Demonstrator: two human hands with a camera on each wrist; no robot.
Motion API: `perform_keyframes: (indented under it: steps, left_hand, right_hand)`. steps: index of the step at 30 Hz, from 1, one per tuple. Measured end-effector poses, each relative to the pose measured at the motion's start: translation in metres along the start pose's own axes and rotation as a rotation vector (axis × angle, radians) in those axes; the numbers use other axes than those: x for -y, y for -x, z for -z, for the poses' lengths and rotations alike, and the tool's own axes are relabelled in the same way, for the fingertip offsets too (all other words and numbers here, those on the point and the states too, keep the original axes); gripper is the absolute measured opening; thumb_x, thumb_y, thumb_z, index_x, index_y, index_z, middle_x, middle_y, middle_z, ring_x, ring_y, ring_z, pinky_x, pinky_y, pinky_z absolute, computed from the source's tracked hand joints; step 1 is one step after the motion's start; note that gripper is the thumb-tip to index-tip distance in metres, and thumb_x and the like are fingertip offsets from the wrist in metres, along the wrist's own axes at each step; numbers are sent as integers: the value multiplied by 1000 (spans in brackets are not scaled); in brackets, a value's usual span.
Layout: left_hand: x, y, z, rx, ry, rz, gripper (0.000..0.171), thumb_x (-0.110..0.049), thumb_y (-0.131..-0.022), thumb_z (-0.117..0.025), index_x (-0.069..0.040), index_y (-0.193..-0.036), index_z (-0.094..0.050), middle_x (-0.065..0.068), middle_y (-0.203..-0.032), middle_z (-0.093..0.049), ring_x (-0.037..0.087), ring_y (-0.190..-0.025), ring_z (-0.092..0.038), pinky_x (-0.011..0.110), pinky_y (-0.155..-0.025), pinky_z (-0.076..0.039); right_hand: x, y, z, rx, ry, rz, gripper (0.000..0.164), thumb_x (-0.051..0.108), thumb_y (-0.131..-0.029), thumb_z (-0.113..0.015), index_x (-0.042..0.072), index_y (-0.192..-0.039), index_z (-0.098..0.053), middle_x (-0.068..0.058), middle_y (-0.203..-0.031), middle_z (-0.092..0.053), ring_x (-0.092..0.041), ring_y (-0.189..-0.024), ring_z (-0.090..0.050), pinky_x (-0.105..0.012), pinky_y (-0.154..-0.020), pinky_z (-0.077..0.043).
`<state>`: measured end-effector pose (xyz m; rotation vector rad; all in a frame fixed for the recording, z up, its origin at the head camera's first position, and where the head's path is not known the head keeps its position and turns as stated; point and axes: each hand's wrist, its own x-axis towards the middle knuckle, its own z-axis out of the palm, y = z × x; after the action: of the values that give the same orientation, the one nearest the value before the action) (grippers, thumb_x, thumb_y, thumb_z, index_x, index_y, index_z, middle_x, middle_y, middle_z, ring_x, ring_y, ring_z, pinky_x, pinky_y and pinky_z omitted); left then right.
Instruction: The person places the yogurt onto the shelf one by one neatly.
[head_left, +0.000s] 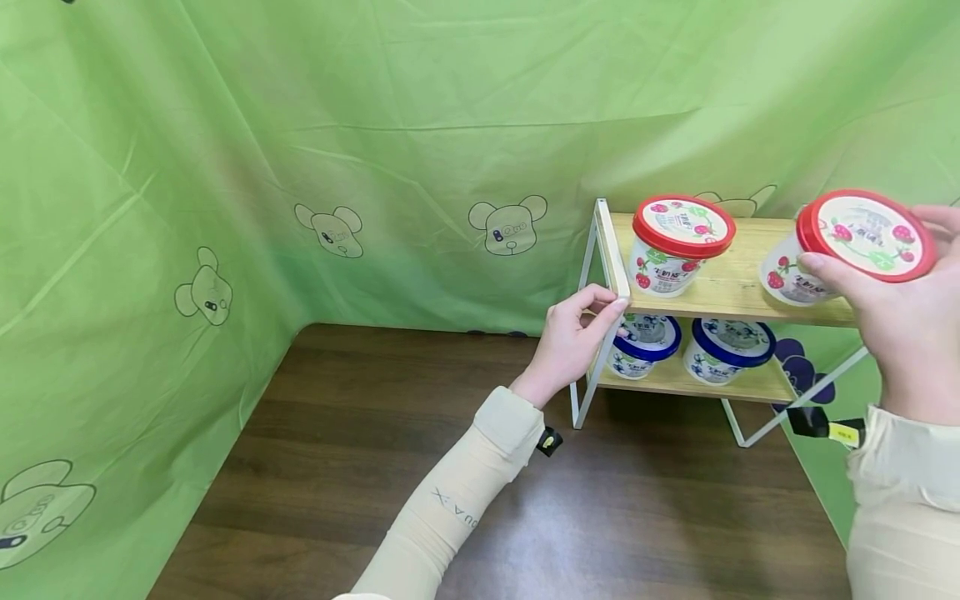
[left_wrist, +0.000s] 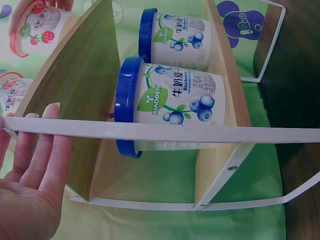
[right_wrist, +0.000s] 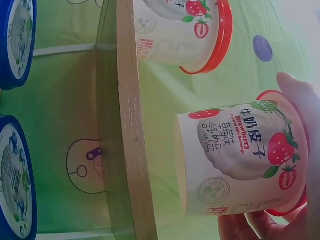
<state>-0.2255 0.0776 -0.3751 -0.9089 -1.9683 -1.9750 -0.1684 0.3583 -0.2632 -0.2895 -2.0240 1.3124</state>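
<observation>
My right hand (head_left: 911,312) grips a red-lidded strawberry milk tub (right_wrist: 240,155) by its lid and upper side, thumb on the near side. That tub is held tilted over the right part of the two-tier rack's upper shelf (head_left: 742,275), its base apart from the board in the right wrist view. At the rack's left end my left hand (head_left: 570,337) holds the white metal frame (left_wrist: 150,131) between thumb and fingers. Another red-lidded strawberry tub (head_left: 678,246) stands upright on the upper shelf's left part.
Two blue-lidded blueberry tubs, a left one (left_wrist: 175,105) and a right one (head_left: 727,350), stand on the lower shelf (head_left: 675,383). The rack sits on a dark wooden surface (head_left: 420,400). Green cloth (head_left: 420,167) with bear drawings hangs behind and at the left.
</observation>
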Motion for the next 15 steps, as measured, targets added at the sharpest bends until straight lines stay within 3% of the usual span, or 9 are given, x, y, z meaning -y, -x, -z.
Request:
perform_keyframes:
  steps: [8,15]
  left_hand:
    - [0,0,0,-3,2,4,15,-18,-105,-61,-5,-104,-69,15,-94,-70,16,-73,-72,26,-71,-59]
    - [0,1,0,-3,5,14,15,-18,-105,-61,-5,-104,-68,14,-93,-70,20,-73,-73,27,-71,-58]
  right_hand:
    - [2,-20,-5,26,-37,-67,89,1,-80,-84,24,-149,-34,9,-141,-40,-3,-130,-40,-10,-103,-34]
    - [4,-27,-12,4,-35,-99,92,6,-79,-87,23,-149,-30,11,-142,-39,-1,-131,-38,-9,-105,-30]
